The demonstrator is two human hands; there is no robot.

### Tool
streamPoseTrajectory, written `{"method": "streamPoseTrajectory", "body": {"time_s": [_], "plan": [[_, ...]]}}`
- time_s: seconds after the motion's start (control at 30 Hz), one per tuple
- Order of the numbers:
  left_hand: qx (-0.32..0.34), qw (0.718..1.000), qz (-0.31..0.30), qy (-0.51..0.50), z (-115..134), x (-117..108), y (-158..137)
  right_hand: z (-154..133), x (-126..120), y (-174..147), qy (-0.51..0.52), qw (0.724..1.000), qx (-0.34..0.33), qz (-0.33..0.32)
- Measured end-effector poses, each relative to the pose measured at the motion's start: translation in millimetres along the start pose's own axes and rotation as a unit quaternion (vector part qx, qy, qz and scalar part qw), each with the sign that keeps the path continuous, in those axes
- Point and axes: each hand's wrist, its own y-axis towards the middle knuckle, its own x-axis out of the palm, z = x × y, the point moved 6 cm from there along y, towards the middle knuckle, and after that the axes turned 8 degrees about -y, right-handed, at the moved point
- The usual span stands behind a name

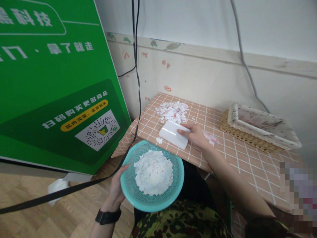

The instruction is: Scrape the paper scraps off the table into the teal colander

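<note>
My left hand (118, 185) grips the left rim of a turquoise plastic colander (177, 178), held just below the table's front edge. A heap of small white paper scraps (154, 173) lies in it. My right hand (194, 135) pinches a glossy white card (173, 135), slightly curved, against the tabletop. Beyond the card sits a pile of white and pink paper scraps (174, 110). A few white scraps (159, 140) rest between the card and the colander. Some pinkish scraps (210, 137) show to the right of my right wrist.
A checked brown cloth covers the table (244, 158). At its back right stands a cloth-lined wicker basket (252, 138). A green printed cabinet (49, 82) rises on the left. Black cables (137, 79) hang in front of the wall and cross toward the lower left.
</note>
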Motion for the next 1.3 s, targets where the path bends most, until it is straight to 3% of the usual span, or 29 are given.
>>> {"method": "streamPoseTrajectory", "body": {"time_s": [0.07,0.23,0.3,0.4,0.5,0.57,0.93,1.13,1.3], "plan": [[-0.002,1.0,0.0,-0.001,-0.4,-0.1,0.2,-5.6,3.0,-3.2,-0.02,1.0,-0.014,-0.01],[-0.009,1.0,0.006,0.001,-1.5,-1.4,1.0,-17.7,15.2,-18.0,-0.014,0.993,-0.013,-0.12],[-0.005,1.0,0.01,0.002,-1.1,-2.6,1.3,-18.3,5.3,-20.4,-0.001,0.995,-0.012,-0.095],[0.003,1.0,0.021,0.002,0.1,-4.2,1.5,-13.6,-26.6,-19.1,-0.009,1.0,-0.01,0.015],[0.003,1.0,0.025,0.003,0.2,-3.3,1.3,-6.2,-59.7,-17.4,-0.068,0.989,0.0,0.129],[-0.001,1.0,0.023,0.001,-0.3,-1.7,0.7,-1.9,-71.1,-15.5,-0.109,0.98,0.01,0.166],[-0.023,0.999,0.038,0.016,-0.9,-2.5,-2.2,9.0,-74.7,-22.8,-0.227,0.946,0.039,0.23],[-0.042,0.998,0.049,0.02,3.7,-1.4,-1.8,22.4,-62.0,-39.3,-0.172,0.955,0.078,0.227],[-0.061,0.997,0.054,0.011,7.7,2.6,-4.7,19.8,-44.5,-19.7,-0.15,0.969,0.073,0.182]]}}
